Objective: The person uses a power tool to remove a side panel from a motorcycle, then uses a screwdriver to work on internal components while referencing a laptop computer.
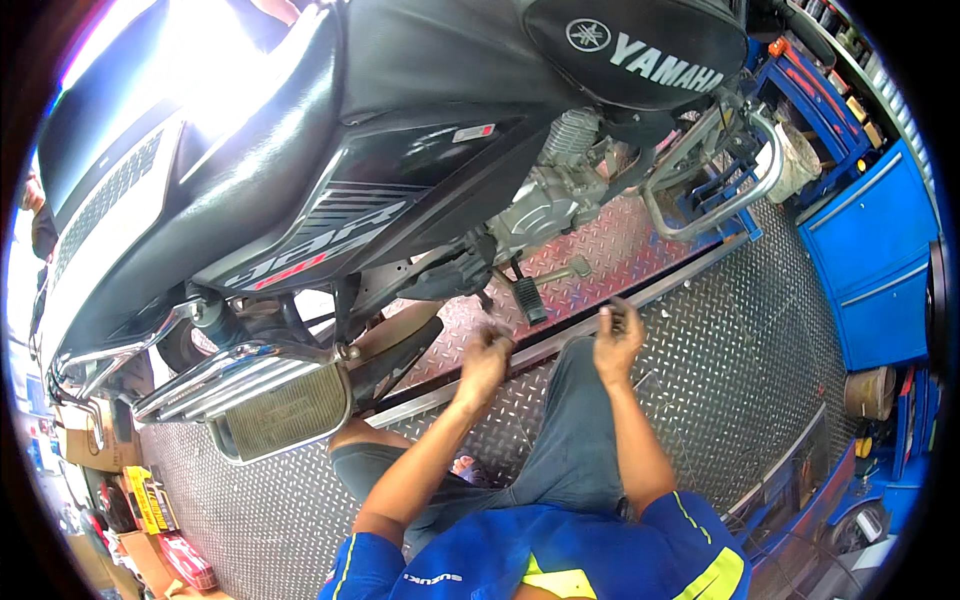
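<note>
In the head view, a dark diamond-plate floor (740, 330) fills the middle and right of the frame, with a blue cabinet (870, 270) at the right edge and cardboard boxes (95, 440) at the lower left. A red ribbed platform (625, 235) lies across the centre, its near edge bordered by a metal rail (685, 283) slanting from lower left to upper right; a broad stretch of floor runs between that rail and the cabinet. Above it stands a black motorcycle (400, 180), its long axis slanting likewise, tail at the left and fuel tank at the top right. At the centre, a black rubber footpeg (530, 300) juts down toward the person, its length nearly vertical in the frame, and a metal pedal (578, 267) sits just to its upper right. The left hand (487, 352) is below and left of the footpeg, near it, with fingers curled inward; the right hand (618, 345) is raised to its lower right, fingers bent and thumb up, a little apart from it. Both sets of fingertips are blurred, so I cannot tell whether either hand pinches anything small.
</note>
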### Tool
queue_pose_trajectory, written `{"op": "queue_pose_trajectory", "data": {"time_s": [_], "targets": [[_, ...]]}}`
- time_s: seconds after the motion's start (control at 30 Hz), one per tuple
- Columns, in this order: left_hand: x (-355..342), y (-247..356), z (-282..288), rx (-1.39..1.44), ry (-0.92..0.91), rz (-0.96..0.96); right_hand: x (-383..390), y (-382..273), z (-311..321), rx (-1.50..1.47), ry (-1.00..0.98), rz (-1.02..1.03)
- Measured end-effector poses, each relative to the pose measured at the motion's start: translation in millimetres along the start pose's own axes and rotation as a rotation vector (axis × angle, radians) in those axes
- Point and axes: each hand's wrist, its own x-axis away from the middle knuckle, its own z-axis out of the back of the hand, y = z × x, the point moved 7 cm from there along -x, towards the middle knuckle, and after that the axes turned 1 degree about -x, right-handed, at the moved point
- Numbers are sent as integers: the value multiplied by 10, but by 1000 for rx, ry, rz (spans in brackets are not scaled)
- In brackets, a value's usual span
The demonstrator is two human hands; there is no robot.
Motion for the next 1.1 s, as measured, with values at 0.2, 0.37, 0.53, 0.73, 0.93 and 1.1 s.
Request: {"op": "queue_pose_trajectory", "data": {"time_s": [0.2,0.37,0.53,0.73,0.93,1.1], "targets": [[-1253,-2768,584,147,101,392,923,-1002,-937,-212,-603,288],[-1875,-2434,681,-690,225,212,1407,207,-1245,71,-889,10],[-2049,-2391,702,-887,343,85,1601,446,-1213,242,-1052,-206],[-1770,-2417,604,-862,265,89,1649,647,-1225,343,-1179,-246],[-725,-1767,365,-597,335,-143,1569,817,-1521,337,-1116,-224],[342,74,330,-435,257,-364,1541,750,-1702,311,-1131,-153]]}}
